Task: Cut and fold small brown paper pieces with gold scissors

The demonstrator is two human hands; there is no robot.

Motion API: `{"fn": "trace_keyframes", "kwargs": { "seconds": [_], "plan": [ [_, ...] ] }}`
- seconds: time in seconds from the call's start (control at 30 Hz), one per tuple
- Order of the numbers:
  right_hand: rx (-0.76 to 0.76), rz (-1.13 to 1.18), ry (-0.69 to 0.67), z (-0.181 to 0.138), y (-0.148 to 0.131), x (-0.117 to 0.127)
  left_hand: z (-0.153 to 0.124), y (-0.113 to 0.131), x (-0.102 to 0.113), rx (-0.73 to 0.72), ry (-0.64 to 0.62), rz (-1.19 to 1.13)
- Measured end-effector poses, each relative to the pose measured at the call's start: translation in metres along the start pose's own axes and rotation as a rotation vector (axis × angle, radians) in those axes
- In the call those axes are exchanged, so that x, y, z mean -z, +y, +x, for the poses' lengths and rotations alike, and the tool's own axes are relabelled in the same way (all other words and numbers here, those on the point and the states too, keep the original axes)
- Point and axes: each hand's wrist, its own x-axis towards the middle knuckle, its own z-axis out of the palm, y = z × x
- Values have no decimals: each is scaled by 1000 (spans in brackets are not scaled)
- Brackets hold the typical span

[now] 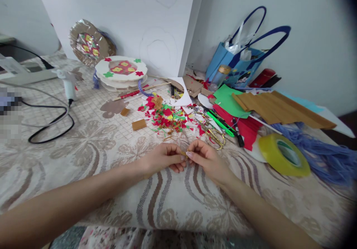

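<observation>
My left hand [170,157] and my right hand [203,157] meet above the patterned tablecloth, near the table's front. Between their fingertips is a small yellowish-brown piece of paper [183,153], pinched from both sides; most of it is hidden by the fingers. Gold-handled scissors [217,139] lie just beyond my right hand. A heap of cut paper scraps [167,117] in red, green, white and yellow spreads behind both hands. Two small brown paper squares lie left of the heap, the nearer square [138,124] and the farther square [125,112].
On the right are a roll of tape [269,150], blue yarn [323,154], brown crepe paper [281,107], green paper [230,100] and a blue bag [245,64]. To the left stand a glue gun [68,85] with its cord and decorated round lanterns [121,70]. A white board [119,14] rises behind.
</observation>
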Motion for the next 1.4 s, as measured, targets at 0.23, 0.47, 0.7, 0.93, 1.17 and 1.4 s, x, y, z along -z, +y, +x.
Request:
{"fn": "trace_keyframes", "kwargs": {
  "seconds": [0.23, 0.47, 0.7, 0.93, 1.17, 1.4],
  "plan": [
    [22, 25, 63, 2, 3, -1, 0, 0, 0, -7, 10, 31],
    [26, 87, 86, -1, 2, -7, 1, -2, -2, 1, 82, 61],
    [-31, 189, 62, 0, 1, -6, 0, 0, -1, -15, 64, 55],
    [-43, 176, 7, 1, 4, -3, -1, 2, -2, 17, 53, 44],
    [-52, 196, 12, 0, 2, -2, -1, 2, 1, 17, 17, 43],
    [-53, 174, -20, 1, 1, 2, 0, 1, 3, 11, 20, 63]
  ]
}}
